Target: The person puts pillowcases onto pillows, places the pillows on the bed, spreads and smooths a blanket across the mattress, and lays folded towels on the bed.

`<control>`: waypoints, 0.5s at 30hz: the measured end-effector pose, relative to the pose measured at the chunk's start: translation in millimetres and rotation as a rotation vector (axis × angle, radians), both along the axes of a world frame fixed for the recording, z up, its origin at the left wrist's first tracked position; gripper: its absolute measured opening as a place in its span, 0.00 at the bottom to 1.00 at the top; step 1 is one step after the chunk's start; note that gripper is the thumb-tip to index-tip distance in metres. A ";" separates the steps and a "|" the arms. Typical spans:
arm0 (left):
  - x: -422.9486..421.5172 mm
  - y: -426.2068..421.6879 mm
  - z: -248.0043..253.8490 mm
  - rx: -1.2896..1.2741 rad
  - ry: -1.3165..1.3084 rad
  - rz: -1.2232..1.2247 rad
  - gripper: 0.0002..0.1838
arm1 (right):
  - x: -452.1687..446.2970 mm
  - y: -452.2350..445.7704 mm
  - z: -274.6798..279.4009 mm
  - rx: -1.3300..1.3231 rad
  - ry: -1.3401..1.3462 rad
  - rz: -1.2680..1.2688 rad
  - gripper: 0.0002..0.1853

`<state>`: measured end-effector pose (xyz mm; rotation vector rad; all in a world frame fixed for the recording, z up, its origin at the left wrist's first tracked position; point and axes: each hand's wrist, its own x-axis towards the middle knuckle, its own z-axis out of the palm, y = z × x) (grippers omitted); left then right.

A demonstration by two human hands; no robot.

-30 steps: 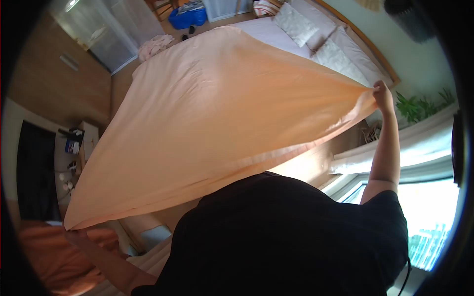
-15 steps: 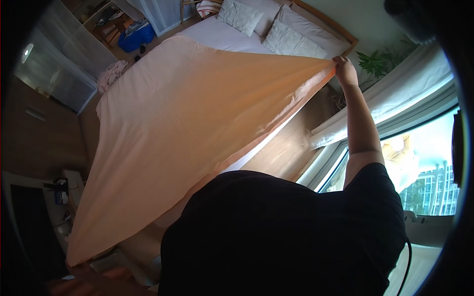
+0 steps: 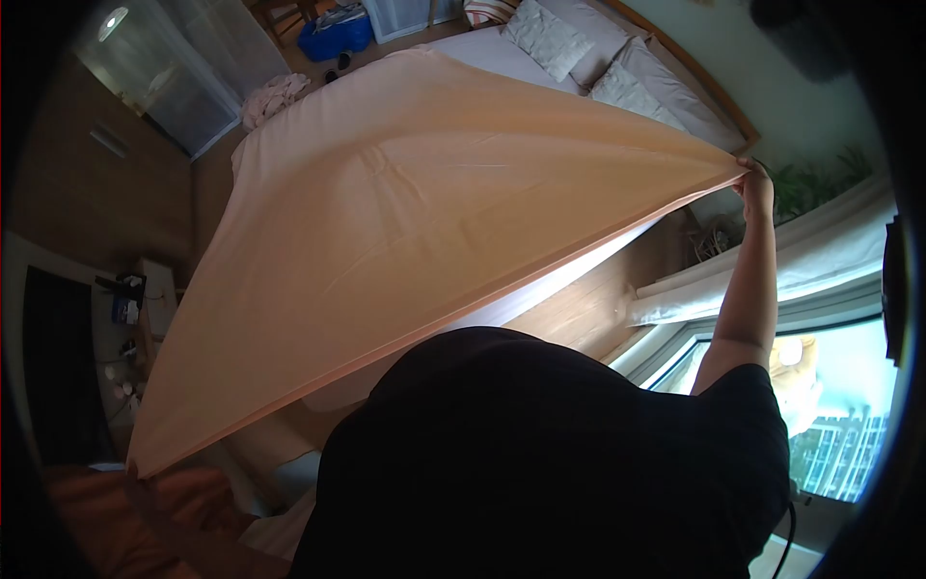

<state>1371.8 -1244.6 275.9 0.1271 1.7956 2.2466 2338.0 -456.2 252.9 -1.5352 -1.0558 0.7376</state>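
Observation:
A large peach sheet [image 3: 386, 222] is stretched wide across the view, its far part lying over the bed [image 3: 482, 56]. At the right, my right hand [image 3: 754, 181] is closed on one corner, with the arm reaching out. The opposite corner is pinched in my left hand [image 3: 140, 478] at the lower left, which is dim. Between the hands the near edge runs taut in a slanting line. White bedding [image 3: 540, 289] shows below that edge.
Pillows [image 3: 548, 39] lie at the headboard. A crumpled pink cloth [image 3: 275, 99] and a blue bag [image 3: 334, 37] are beyond the bed. Plants [image 3: 801, 188], a curtain [image 3: 714, 285] and a window stand right; a television [image 3: 58, 357] and an orange cloth [image 3: 183, 502] are left.
Against half a second ago, my right hand is farther right and lower, and my left hand has come up into view. The sheet's near edge is straighter and tauter. The camera view has also turned.

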 end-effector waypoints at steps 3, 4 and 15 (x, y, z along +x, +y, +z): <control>-19.6 -21.1 19.1 -0.021 -0.205 -0.374 0.28 | 10.7 10.6 -4.0 -0.010 0.261 0.166 0.14; -23.5 -23.9 20.6 -0.036 -0.221 -0.450 0.28 | 9.0 11.3 -2.5 0.025 0.362 0.182 0.14; 46.0 56.0 4.7 -0.119 0.296 0.008 0.31 | -23.2 31.0 -39.4 0.293 0.584 0.198 0.08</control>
